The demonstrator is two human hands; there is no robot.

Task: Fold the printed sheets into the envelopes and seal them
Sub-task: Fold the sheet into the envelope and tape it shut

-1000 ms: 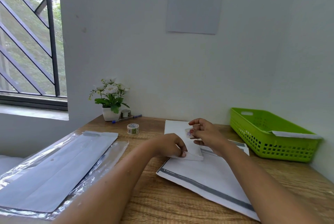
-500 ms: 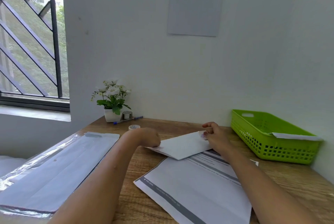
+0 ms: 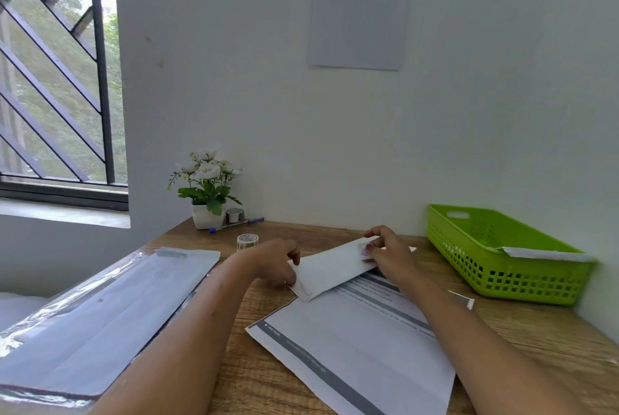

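Item under handling: one white envelope (image 3: 330,269), located at the middle of the wooden table (image 3: 552,351), set slantwise with its right end farther from the person. Its near left corner overlaps the far edge of the printed sheets (image 3: 351,351), which lie flat in front of the person with grey bands across them.

Left hand (image 3: 273,264): fingers curled round the left end of the envelope, thumb on its upper face. Right hand (image 3: 390,255): thumb and fingertips pinch the right end, next to a small coloured patch (image 3: 364,252) too blurred to identify. Whether the envelope rests on the table or is raised cannot be told.

Surroundings: a roll of tape (image 3: 247,242) stands just beyond the left hand. Behind it, by the wall, a white pot of flowers (image 3: 207,195), a small metallic container (image 3: 234,214) and a pen (image 3: 236,225). To the left, a clear plastic pack of envelopes (image 3: 100,310) lies flat. To the right, well apart from the hands, a green basket (image 3: 495,275) holds a white paper item (image 3: 542,253) against its near rim. A printed notice (image 3: 360,9) hangs on the wall; a barred window (image 3: 57,79) is at left
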